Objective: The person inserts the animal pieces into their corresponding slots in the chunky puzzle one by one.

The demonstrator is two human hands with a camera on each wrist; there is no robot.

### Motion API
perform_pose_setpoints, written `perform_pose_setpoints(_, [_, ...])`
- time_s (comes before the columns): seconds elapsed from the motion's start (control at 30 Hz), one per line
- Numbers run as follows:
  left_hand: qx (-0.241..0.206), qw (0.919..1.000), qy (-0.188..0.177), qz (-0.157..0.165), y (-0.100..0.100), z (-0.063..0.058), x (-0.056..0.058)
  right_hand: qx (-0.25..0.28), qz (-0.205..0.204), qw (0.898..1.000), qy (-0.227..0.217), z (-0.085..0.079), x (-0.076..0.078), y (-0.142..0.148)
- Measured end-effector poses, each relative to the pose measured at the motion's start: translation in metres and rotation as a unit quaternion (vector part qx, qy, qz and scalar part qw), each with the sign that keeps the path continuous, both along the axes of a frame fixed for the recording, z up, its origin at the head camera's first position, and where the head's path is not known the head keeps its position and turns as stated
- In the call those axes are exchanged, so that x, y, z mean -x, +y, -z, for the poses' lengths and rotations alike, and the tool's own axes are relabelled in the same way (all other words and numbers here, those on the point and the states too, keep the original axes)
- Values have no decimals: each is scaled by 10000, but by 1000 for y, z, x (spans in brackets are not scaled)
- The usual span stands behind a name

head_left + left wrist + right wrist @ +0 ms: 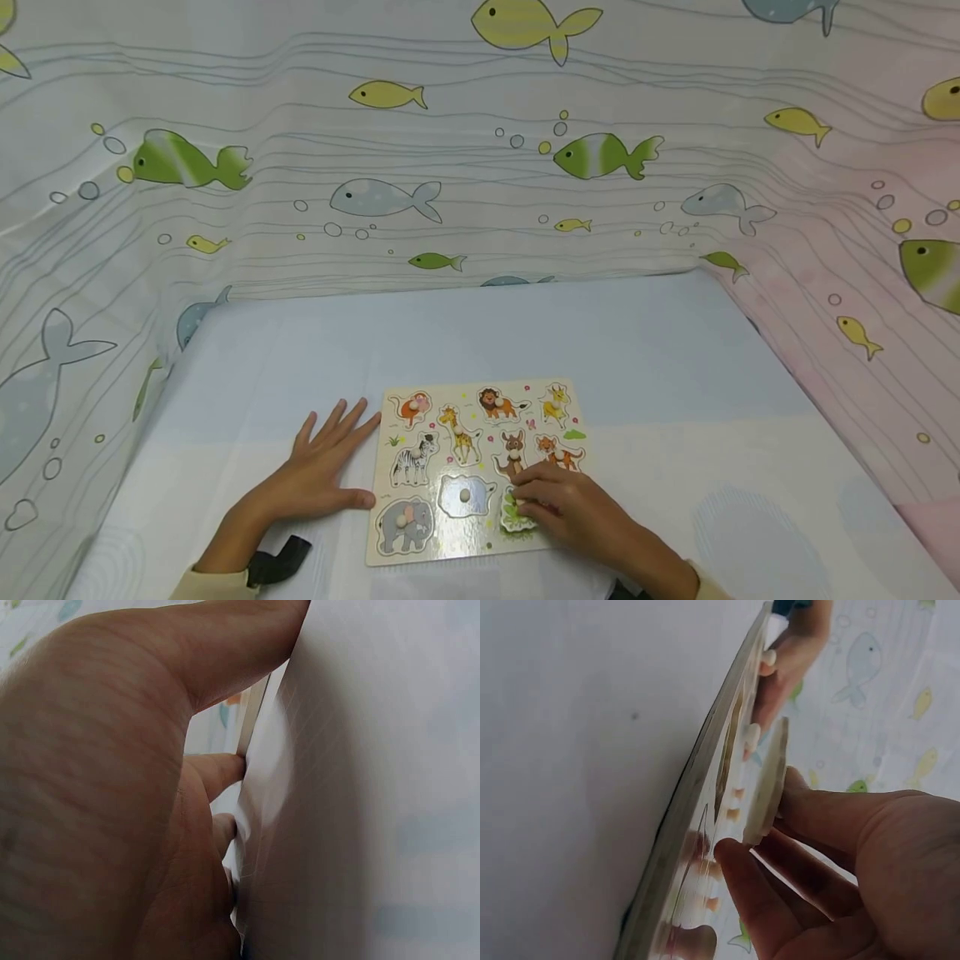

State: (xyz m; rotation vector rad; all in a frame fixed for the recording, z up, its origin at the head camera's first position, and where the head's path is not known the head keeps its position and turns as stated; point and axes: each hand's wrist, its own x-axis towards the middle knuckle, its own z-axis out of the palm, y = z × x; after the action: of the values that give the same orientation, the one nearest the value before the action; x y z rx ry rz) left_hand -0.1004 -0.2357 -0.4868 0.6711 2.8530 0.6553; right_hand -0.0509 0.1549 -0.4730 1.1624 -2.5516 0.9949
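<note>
A light wooden peg puzzle board (457,546) with animal pieces lies on the table. My left hand (318,475) rests spread on the table at its left side, fingertips and thumb at the board's edge. My right hand (573,512) pinches a green puzzle piece (513,512) over the lower right of the board; the fingers hide part of its picture. In the right wrist view this piece (769,787) is tilted and apart from the board, between thumb and fingers. An elephant piece (405,525) sits at the lower left, beside a glare-washed grey piece (465,497) with a knob.
Zebra (412,461), giraffe (459,433), monkey (412,408) and lion (501,404) pieces sit in the board, with others at its right side. A pale cloth covers the table (675,350). Fish-patterned curtains (487,167) hang behind and at both sides.
</note>
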Motion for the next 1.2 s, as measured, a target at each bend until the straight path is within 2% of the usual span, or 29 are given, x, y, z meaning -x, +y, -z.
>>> perform_pose_setpoints(0.23, [-45,9998,175,46,0,-2,-1,-128,-13,9991,413,5,0,-1])
perform_pose_setpoints(0.43, [34,9999,114,27,1,-5,0,-181,-8,9964,832,7,0,-2])
perform_pose_setpoints(1.2, [28,10000,65,22,1,-3,0,-260,-89,9967,762,10,0,-5])
